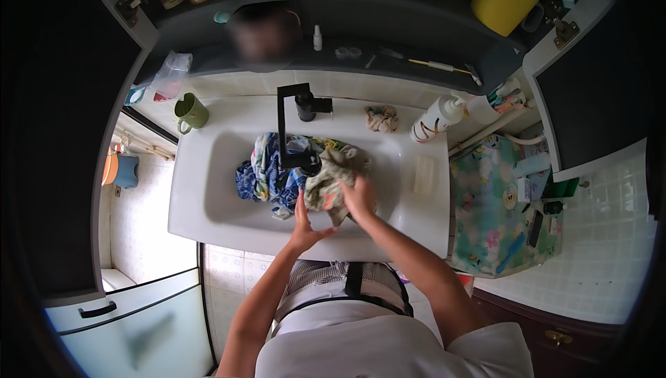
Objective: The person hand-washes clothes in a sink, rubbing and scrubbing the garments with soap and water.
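Observation:
A white basin lies before me with wet-looking laundry bunched in it. On its right side is a pale green patterned cloth with an orange patch. My right hand is on this cloth, its fingers curled into the fabric. My left hand is at the near edge of the heap, thumb and fingers spread, fingertips by the cloth. Blue and white patterned fabric fills the left part of the heap. A black faucet reaches over the laundry and hides some of it.
Along the basin's rim are a green mug, a crumpled scrunchie-like cloth, a white pump bottle and a pale bar, probably soap. Open cabinet doors flank a dark shelf. A covered surface on the right holds small items.

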Demonstrator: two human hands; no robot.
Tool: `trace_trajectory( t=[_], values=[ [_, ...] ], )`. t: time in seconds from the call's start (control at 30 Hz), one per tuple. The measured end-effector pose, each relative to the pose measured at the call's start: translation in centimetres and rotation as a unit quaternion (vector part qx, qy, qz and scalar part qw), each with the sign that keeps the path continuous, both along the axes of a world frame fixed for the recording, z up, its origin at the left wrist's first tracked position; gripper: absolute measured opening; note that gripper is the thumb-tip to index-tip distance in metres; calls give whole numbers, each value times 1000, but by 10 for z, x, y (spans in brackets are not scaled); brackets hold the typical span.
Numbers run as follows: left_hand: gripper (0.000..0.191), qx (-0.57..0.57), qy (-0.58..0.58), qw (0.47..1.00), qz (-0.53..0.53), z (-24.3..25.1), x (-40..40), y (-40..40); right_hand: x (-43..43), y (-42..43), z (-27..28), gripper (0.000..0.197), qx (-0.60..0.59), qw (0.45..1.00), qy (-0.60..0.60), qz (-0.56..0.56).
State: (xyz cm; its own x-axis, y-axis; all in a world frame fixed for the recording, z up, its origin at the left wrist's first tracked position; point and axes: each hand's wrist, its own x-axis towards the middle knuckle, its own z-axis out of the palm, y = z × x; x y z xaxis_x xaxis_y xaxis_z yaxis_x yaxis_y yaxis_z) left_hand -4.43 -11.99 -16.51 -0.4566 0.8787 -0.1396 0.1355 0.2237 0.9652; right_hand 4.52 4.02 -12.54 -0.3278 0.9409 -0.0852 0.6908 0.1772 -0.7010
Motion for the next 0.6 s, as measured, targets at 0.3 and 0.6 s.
trace_trajectory(
  t=[0.3, 0.6],
  values=[
    [34, 24, -242, 941, 234, 21, -63, -2, -31, -31, 53, 41, -295, 907, 187, 235],
    [21, 42, -171, 957, 232, 57, -136, 25, -69, 71, 49, 56, 379, 883, -148, 235]
  ],
)
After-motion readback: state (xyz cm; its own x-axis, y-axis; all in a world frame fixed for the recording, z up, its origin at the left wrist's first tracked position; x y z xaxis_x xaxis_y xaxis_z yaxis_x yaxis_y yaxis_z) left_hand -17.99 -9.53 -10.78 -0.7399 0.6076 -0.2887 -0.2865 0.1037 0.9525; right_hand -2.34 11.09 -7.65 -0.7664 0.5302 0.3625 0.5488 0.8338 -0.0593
